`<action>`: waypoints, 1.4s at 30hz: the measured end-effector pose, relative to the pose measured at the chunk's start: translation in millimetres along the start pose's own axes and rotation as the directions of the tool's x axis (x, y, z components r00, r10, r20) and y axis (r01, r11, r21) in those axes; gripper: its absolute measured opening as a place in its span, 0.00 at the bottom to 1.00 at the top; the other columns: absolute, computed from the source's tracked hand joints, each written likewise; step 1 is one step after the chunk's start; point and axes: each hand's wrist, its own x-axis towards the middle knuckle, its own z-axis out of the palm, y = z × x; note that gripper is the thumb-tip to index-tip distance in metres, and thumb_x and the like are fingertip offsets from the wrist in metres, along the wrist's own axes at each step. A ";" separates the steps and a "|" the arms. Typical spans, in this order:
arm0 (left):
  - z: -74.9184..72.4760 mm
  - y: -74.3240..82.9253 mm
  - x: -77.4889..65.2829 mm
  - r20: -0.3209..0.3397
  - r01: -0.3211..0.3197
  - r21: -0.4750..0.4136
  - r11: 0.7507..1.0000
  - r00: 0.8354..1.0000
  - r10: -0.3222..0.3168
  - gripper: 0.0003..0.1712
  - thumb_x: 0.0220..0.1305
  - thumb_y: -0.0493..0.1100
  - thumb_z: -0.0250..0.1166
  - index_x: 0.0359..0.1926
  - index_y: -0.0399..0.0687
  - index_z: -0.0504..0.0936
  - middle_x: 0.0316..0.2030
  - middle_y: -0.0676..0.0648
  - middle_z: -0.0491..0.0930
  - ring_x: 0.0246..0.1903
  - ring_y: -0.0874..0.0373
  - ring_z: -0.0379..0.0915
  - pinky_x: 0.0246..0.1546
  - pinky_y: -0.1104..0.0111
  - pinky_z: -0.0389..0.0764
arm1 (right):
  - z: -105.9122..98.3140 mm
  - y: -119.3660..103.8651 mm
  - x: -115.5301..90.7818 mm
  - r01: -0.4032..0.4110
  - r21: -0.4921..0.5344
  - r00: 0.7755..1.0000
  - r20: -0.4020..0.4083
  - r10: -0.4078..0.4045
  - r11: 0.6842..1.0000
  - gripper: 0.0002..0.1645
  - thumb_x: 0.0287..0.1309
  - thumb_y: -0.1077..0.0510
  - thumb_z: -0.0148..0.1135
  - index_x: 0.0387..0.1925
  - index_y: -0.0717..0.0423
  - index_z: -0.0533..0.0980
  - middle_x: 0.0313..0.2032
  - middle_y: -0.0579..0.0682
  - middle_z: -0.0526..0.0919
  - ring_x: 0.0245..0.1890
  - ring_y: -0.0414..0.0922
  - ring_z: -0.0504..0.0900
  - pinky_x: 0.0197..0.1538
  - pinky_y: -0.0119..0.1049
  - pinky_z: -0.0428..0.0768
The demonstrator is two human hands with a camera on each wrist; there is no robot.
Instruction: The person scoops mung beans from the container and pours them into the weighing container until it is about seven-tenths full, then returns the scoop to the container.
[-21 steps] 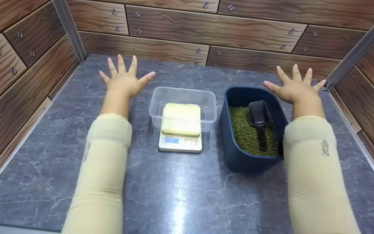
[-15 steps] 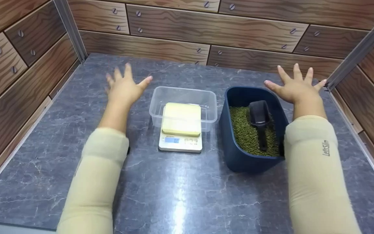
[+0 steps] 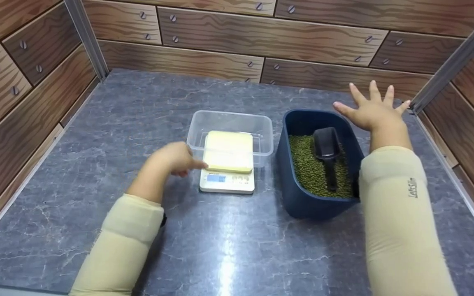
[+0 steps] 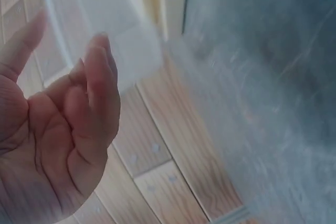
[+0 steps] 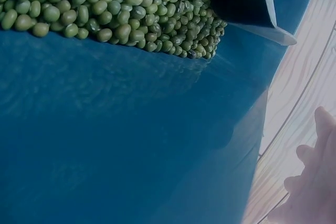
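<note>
My left hand (image 3: 173,158) is beside the left front corner of a clear plastic container (image 3: 231,117), one finger pointing right at the yellow platform's edge. In the left wrist view, its fingers (image 4: 100,87) bend loosely around nothing. The container overlaps a small white kitchen scale (image 3: 226,187), whose yellow top shows through it; the display is lit. Fingers spread, my right hand (image 3: 379,115) hovers at the far right rim of a dark blue bin (image 3: 288,172) holding nothing. Inside that bin lie green mung beans (image 5: 100,3) with a black scoop (image 3: 326,144) on them.
A grey marble-patterned table (image 3: 76,185) carries everything. Wood-print panels (image 3: 212,37) wall it in at the back and both sides, with metal posts (image 3: 87,37) at the corners. The tall bin stands close to the scale's right side.
From its spread pose at the back left, my left hand has come nearer and rightward to the container and scale, its fingers drawn in. My right hand stays in place.
</note>
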 end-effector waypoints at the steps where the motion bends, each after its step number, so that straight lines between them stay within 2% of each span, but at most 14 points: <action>1: 5.2 1.7 1.4 0.008 0.000 0.020 1.000 1.000 0.000 0.22 0.54 0.59 0.64 0.24 0.44 0.77 0.18 0.50 0.76 0.17 0.60 0.68 0.21 0.69 0.71 | 0.0 0.0 0.3 0.000 -0.001 1.000 0.001 0.000 1.000 0.52 0.48 0.18 0.27 0.68 0.35 0.27 0.64 0.61 0.15 0.57 0.67 0.10 0.44 0.72 0.15; 7: 31.0 8.8 13.6 0.062 0.055 0.189 0.980 0.996 -0.068 0.29 0.53 0.63 0.63 0.32 0.39 0.81 0.19 0.48 0.77 0.16 0.58 0.70 0.31 0.64 0.74 | 1.2 -0.4 2.1 0.010 -0.015 1.000 0.016 -0.010 1.000 0.53 0.48 0.17 0.26 0.68 0.35 0.27 0.64 0.61 0.15 0.57 0.67 0.10 0.44 0.73 0.16; 11: 39.2 9.5 21.6 0.084 0.093 0.231 0.968 0.990 -0.115 0.30 0.52 0.65 0.63 0.34 0.40 0.81 0.21 0.47 0.78 0.17 0.58 0.70 0.31 0.64 0.74 | 1.9 -0.4 2.0 0.017 -0.008 1.000 0.024 -0.017 1.000 0.52 0.49 0.18 0.26 0.68 0.36 0.27 0.64 0.61 0.14 0.57 0.67 0.09 0.44 0.74 0.16; 15: 43.3 7.5 26.8 0.089 0.119 0.184 0.976 0.986 -0.137 0.26 0.51 0.61 0.66 0.34 0.41 0.79 0.22 0.47 0.77 0.18 0.58 0.70 0.25 0.68 0.72 | 2.5 -1.7 2.8 0.024 -0.007 0.999 0.023 -0.024 1.000 0.52 0.49 0.18 0.26 0.68 0.35 0.27 0.65 0.61 0.15 0.57 0.66 0.09 0.45 0.73 0.16; 19: 46.4 5.9 29.3 0.104 0.146 0.086 0.986 0.982 -0.155 0.22 0.51 0.56 0.68 0.33 0.41 0.77 0.20 0.47 0.73 0.17 0.58 0.69 0.18 0.70 0.72 | 1.6 -1.6 2.0 0.026 -0.010 1.000 0.018 -0.025 1.000 0.52 0.49 0.18 0.26 0.68 0.36 0.28 0.65 0.61 0.15 0.57 0.67 0.10 0.47 0.73 0.17; 22: 47.8 4.4 31.3 0.118 0.157 0.034 0.987 0.980 -0.160 0.21 0.51 0.54 0.68 0.35 0.42 0.75 0.20 0.48 0.71 0.17 0.58 0.68 0.17 0.72 0.71 | -0.6 -1.9 0.3 0.028 0.000 0.999 0.015 -0.028 1.000 0.52 0.49 0.18 0.27 0.68 0.36 0.28 0.64 0.61 0.15 0.58 0.67 0.10 0.48 0.72 0.18; 25: 48.2 2.5 33.5 0.147 0.156 0.022 0.988 0.976 -0.157 0.21 0.53 0.54 0.67 0.36 0.41 0.75 0.21 0.48 0.72 0.16 0.59 0.68 0.18 0.72 0.72 | -5.1 -4.6 -1.2 0.039 0.013 0.999 0.002 -0.039 0.999 0.51 0.50 0.19 0.27 0.68 0.35 0.28 0.65 0.59 0.15 0.58 0.66 0.11 0.50 0.71 0.20; 29: 47.8 0.7 34.9 0.189 0.138 0.031 0.990 0.972 -0.142 0.20 0.55 0.55 0.65 0.34 0.40 0.76 0.19 0.48 0.74 0.15 0.60 0.68 0.18 0.73 0.73 | -16.0 -10.9 -3.9 0.065 0.011 0.997 -0.040 -0.065 0.998 0.51 0.51 0.20 0.29 0.69 0.36 0.30 0.66 0.57 0.16 0.61 0.65 0.14 0.54 0.70 0.24; 33: 46.7 -0.1 33.6 0.211 0.138 0.012 0.990 0.968 -0.137 0.19 0.56 0.54 0.64 0.32 0.41 0.76 0.18 0.48 0.73 0.15 0.61 0.68 0.18 0.74 0.72 | -27.8 -21.0 -8.7 0.116 -0.043 0.991 -0.063 -0.119 0.992 0.52 0.53 0.21 0.32 0.71 0.43 0.38 0.69 0.63 0.28 0.65 0.68 0.26 0.59 0.69 0.32; 37: 47.1 -1.9 33.5 0.206 0.145 0.001 0.989 0.968 -0.142 0.19 0.55 0.55 0.65 0.30 0.42 0.76 0.19 0.48 0.74 0.16 0.60 0.68 0.18 0.74 0.72 | -33.8 -31.6 -15.8 0.201 -0.140 0.979 0.003 -0.202 0.970 0.52 0.53 0.23 0.38 0.68 0.54 0.52 0.66 0.68 0.50 0.63 0.70 0.48 0.59 0.68 0.48; 40: 47.2 -2.5 33.0 0.207 0.132 0.013 0.991 0.970 -0.132 0.20 0.55 0.55 0.64 0.27 0.42 0.76 0.19 0.48 0.74 0.16 0.60 0.68 0.17 0.74 0.71 | -31.8 -37.8 -23.1 0.297 -0.192 0.955 0.072 -0.288 0.935 0.43 0.56 0.30 0.48 0.60 0.59 0.65 0.56 0.67 0.68 0.54 0.65 0.67 0.53 0.63 0.63; 42: 46.5 -2.6 32.4 0.211 0.126 0.026 0.992 0.969 -0.129 0.21 0.55 0.56 0.64 0.26 0.40 0.78 0.19 0.48 0.75 0.16 0.60 0.68 0.17 0.74 0.71 | -27.3 -41.3 -28.9 0.365 -0.197 0.930 0.112 -0.349 0.910 0.31 0.57 0.38 0.55 0.49 0.59 0.73 0.45 0.62 0.78 0.44 0.58 0.76 0.47 0.57 0.72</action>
